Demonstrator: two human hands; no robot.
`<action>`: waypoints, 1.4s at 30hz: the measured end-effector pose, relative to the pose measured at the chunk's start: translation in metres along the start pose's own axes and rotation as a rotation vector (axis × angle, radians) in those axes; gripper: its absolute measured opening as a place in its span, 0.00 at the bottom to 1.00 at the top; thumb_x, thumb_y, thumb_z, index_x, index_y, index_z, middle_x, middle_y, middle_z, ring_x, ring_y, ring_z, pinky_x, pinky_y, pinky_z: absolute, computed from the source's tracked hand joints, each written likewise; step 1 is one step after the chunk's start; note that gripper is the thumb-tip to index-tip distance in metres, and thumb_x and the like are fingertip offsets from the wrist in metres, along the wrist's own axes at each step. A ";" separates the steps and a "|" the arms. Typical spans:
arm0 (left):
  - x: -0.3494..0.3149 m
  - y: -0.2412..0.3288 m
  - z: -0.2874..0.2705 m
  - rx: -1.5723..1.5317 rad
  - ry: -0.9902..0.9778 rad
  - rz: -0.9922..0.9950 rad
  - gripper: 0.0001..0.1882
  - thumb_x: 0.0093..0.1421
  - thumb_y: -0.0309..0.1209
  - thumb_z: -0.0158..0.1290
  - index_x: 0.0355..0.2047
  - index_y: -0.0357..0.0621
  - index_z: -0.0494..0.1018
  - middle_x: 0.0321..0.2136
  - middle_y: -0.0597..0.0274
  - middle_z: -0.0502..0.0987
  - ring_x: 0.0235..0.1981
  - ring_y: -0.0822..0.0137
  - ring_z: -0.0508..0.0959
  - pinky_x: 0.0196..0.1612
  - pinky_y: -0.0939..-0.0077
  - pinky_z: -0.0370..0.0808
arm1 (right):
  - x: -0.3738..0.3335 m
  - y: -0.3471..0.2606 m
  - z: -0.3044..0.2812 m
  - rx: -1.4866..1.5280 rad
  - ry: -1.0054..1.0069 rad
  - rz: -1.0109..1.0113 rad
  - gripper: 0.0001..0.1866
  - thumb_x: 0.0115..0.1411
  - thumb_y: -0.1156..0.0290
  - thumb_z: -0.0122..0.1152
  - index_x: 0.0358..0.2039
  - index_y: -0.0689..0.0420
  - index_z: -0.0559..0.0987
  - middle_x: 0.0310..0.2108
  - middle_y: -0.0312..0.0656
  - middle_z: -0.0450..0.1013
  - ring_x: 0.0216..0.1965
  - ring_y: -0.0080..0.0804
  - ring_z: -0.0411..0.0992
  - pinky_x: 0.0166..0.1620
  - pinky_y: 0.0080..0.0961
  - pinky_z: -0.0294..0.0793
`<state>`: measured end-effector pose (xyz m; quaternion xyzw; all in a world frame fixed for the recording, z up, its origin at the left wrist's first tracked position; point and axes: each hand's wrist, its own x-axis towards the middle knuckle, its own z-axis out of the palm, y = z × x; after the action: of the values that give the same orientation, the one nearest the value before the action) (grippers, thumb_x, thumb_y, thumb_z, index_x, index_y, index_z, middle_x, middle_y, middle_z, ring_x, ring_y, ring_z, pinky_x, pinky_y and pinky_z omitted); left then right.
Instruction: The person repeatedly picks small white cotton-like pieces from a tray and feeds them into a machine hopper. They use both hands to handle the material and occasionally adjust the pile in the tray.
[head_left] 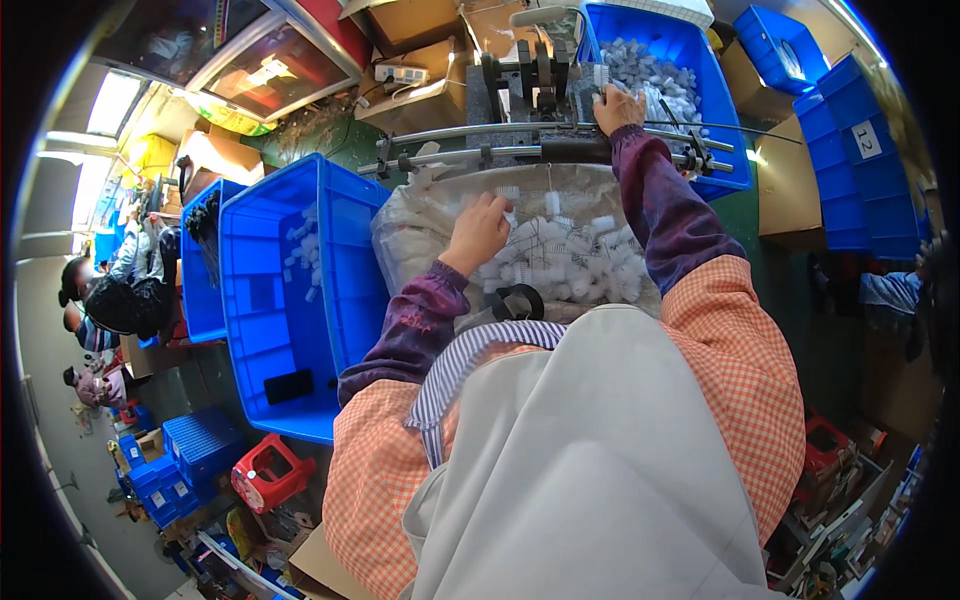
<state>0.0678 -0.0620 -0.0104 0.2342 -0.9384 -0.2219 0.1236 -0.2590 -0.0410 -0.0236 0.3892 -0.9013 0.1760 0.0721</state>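
My left hand (480,232) is over a heap of small white ribbed plastic pieces (575,262) that fills a clear plastic-lined tray in front of me. Its fingers are closed around one such piece (508,192). Farther away and to the right, my right hand (619,109) reaches up to a dark metal machine (545,85), fingers bent at its right end. Just beyond those fingertips a white ribbed piece (601,76) stands upright; the fingers appear to grip its lower part. Chrome rods (470,133) run across the machine's near side.
A big blue bin (335,230) on the left holds some white pieces and a black flat object (288,387). Behind my right hand, another blue bin (722,110) is heaped with white pieces. Blue crates (850,165), cardboard boxes (425,95) and a red stool (268,475) stand around.
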 end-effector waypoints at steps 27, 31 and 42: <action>-0.009 -0.007 0.009 -0.023 -0.030 0.012 0.08 0.50 0.25 0.45 0.31 0.42 0.71 0.32 0.49 0.72 0.37 0.47 0.71 0.41 0.60 0.69 | 0.012 0.010 0.005 0.159 0.054 0.058 0.08 0.52 0.62 0.53 0.30 0.47 0.77 0.30 0.46 0.75 0.37 0.43 0.73 0.54 0.44 0.52; -0.011 -0.008 0.010 -0.027 -0.027 0.002 0.08 0.50 0.25 0.45 0.31 0.42 0.71 0.32 0.49 0.72 0.37 0.47 0.71 0.41 0.59 0.69 | 0.021 -0.002 -0.004 0.023 0.007 -0.016 0.08 0.50 0.67 0.53 0.31 0.52 0.77 0.30 0.49 0.75 0.38 0.44 0.73 0.48 0.41 0.64; -0.011 -0.009 0.011 -0.048 -0.033 0.002 0.08 0.51 0.26 0.44 0.31 0.42 0.71 0.32 0.49 0.72 0.36 0.47 0.71 0.40 0.59 0.68 | 0.052 0.025 0.010 0.127 -0.123 -0.053 0.14 0.49 0.67 0.56 0.37 0.52 0.78 0.31 0.47 0.75 0.37 0.42 0.73 0.41 0.35 0.70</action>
<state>0.0773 -0.0601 -0.0257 0.2264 -0.9349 -0.2483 0.1138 -0.3126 -0.0640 -0.0252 0.4266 -0.8805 0.2065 -0.0036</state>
